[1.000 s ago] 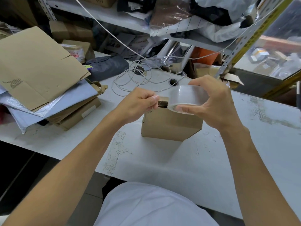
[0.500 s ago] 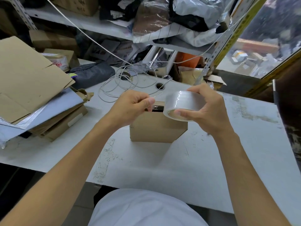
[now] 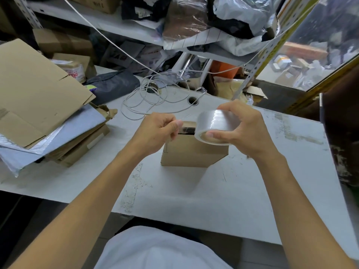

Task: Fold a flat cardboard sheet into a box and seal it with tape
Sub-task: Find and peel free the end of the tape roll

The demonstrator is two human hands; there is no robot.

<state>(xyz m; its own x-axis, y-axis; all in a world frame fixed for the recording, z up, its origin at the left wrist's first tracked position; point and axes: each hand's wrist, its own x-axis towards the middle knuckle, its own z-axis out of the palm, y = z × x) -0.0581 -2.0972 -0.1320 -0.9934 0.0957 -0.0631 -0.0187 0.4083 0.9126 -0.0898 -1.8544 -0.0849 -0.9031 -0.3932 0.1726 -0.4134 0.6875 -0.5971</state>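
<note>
Inspecting from the head view, with the cardboard box as the landmark.

Cardboard box: small brown box [image 3: 186,152] standing upright on the white surface [image 3: 242,191], near its middle. A dark gap shows at the top, partly hidden by both hands.

Tape roll: clear roll [image 3: 214,124] held in the air just above the box's top right corner, its open core turned toward the camera.

Right hand: hand [image 3: 244,131] clamped on the roll, thumb under the near rim, fingers curled over the far side.

Left hand: hand [image 3: 157,131] above the box's top left corner, fingers curled, thumb and forefinger pinched together. A thin glint runs from the pinch toward the roll, consistent with a short pulled strip of tape [image 3: 187,118]; its edges are hard to make out.

Hands relative to each other: apart, with the top of the box showing between them.

Left of the box: stack of flat cardboard sheets [image 3: 37,88] lying over grey mailers [image 3: 77,125], well apart from the box.

Behind the box: loose coil of white cable [image 3: 147,98] on the surface, and a round hole [image 3: 193,100] in the surface beside it.

Further behind: shelf [image 3: 116,22] crowded with bags and cartons.

Near edge: white garment [image 3: 155,249] of the person, below the surface.
</note>
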